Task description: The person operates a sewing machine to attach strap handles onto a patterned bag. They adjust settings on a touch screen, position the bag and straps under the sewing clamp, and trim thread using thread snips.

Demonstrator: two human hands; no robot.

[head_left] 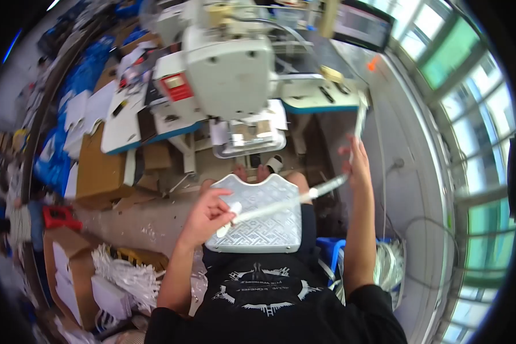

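Evidently seated, the person has a silvery panel (261, 229) with an embossed lattice pattern and a scalloped top edge lying across the lap; take it as the centre of a clock face, with twelve o'clock straight ahead of the body. The left hand (206, 215) is over its nine o'clock edge, thumb and fingers pinched on a white strap (329, 186) close to one end, which pokes out below the fingers. From there the strap crosses above the panel towards two o'clock, where the right hand (356, 163) is raised, its fingers loosely spread and partly bent. The strap reaches that palm, and a pale length rises beyond the fingertips; blur hides how firmly, if at all, the right hand grips it.

At twelve o'clock stands a pale industrial sewing machine (229, 74), with a clear plastic tray (258, 151) low in front of it. The white table (307, 103), edged in teal, spreads from ten o'clock to one o'clock, and a monitor (364, 26) is farther out at one. A cardboard box (103, 166) sits between nine and ten, a heap of white strips (123, 272) at eight, and a blue container (329, 246) at four.
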